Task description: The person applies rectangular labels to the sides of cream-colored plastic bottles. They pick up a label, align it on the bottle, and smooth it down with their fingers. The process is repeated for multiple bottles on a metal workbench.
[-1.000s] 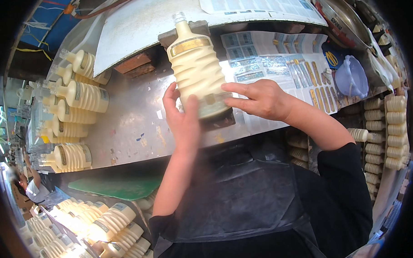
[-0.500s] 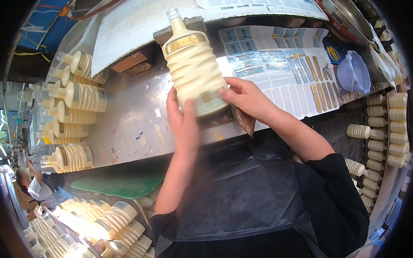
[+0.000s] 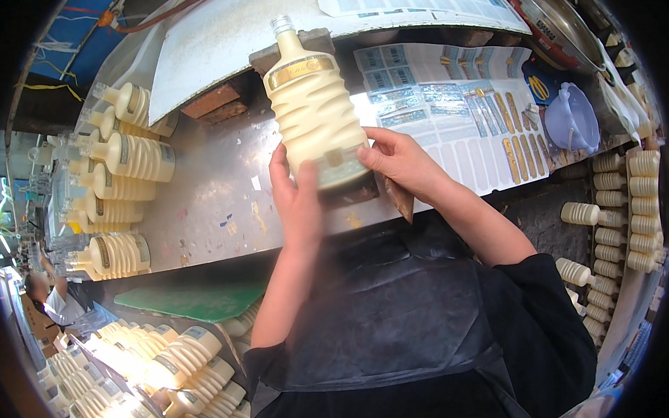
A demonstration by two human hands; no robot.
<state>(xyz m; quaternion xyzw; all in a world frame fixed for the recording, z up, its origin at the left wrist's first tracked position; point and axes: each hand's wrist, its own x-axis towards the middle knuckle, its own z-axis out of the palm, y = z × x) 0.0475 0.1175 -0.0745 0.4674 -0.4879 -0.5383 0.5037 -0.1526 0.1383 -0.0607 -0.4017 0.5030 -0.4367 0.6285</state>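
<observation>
Cream-coloured ribbed bottle [image 3: 316, 110] lies face up over the grey metal worktop [image 3: 202, 206], its clear neck [image 3: 282, 24] pointing away from the person and a rough grey block [image 3: 318, 40] showing behind its shoulder. Both hands grasp its lower end: the left hand [image 3: 295, 188] wraps the left side with the thumb over the front, and the right hand [image 3: 399, 159] has its thumb pressed to the lower right front, fingers partly hidden behind. Between them sits a pale translucent band [image 3: 334, 159]; whether its edges lie flat cannot be told. For steadying and pressing here, I would judge even thumb pressure best, worked outward from the middle, with the fingers bracing the curved sides so that the bottle neither rolls nor slides off the block.
</observation>
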